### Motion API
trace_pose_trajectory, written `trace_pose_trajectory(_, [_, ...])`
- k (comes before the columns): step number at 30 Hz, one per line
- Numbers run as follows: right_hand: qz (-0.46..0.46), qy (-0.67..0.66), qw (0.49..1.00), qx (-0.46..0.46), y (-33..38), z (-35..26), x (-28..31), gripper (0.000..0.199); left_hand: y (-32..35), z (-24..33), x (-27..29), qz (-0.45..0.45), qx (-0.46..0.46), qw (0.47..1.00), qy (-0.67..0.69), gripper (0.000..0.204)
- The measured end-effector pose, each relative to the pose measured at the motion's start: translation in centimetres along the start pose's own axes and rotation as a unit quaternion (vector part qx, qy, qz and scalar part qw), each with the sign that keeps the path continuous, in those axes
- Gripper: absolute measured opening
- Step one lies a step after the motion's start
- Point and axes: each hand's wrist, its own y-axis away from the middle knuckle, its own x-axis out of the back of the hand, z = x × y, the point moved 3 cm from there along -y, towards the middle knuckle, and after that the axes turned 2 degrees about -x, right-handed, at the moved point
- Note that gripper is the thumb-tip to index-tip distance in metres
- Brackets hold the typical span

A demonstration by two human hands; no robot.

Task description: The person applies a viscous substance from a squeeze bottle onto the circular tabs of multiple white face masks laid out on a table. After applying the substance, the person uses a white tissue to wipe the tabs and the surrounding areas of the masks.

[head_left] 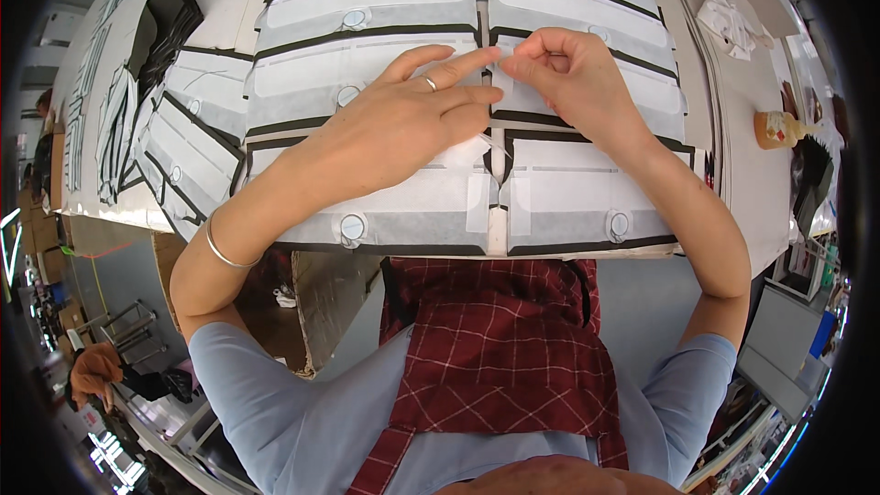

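Observation:
Flat white-and-grey panels with black edges lie in two columns on the table, each with a small round disc near its edge. My left hand rests palm down across a left-column panel, fingers spread and pointing at the gap between the columns. Under its palm a small white scrap pokes out. My right hand is above the right-column panel, thumb and index finger pinched close to my left fingertips; whatever they pinch is too small to make out. Nearest me lies another panel with pale strips at its inner end.
More panels overlap at the left, beside a stack of black-edged pieces. On the right side of the table stand a bottle of yellowish liquid and a crumpled white cloth. An open cardboard box sits below the table's front edge.

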Motion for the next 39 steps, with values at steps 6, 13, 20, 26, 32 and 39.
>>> trace_pose_trajectory(6, [0.053,0.183,0.962,0.194,0.7,-0.9,0.7,0.011,-0.3,-0.1,-0.1,-0.008,0.003,1.0,0.017,0.016])
trace_pose_trajectory(13, [0.039,0.46,0.821,0.335,2.4,-1.4,0.1,0.027,-0.1,-0.8,0.9,0.032,0.099,0.992,0.07,0.026])
trace_pose_trajectory(20, [-0.044,-0.039,0.986,0.157,0.7,-3.9,1.1,0.019,-0.1,-0.8,1.9,0.065,0.291,0.915,0.271,0.034])
trace_pose_trajectory(26, [0.001,-0.104,0.989,0.106,-0.3,-5.3,1.4,0.015,1.2,-1.2,1.9,0.137,0.276,0.914,0.262,0.033])
trace_pose_trajectory(32, [-0.237,0.153,0.944,0.169,-2.8,-5.0,2.2,0.019,3.1,-2.5,3.1,0.116,0.202,0.966,0.109,0.014])
trace_pose_trajectory(39, [-0.237,0.295,0.901,0.214,-5.7,-5.1,0.5,0.021,2.3,-0.5,1.6,0.031,0.031,0.999,-0.015,0.026])
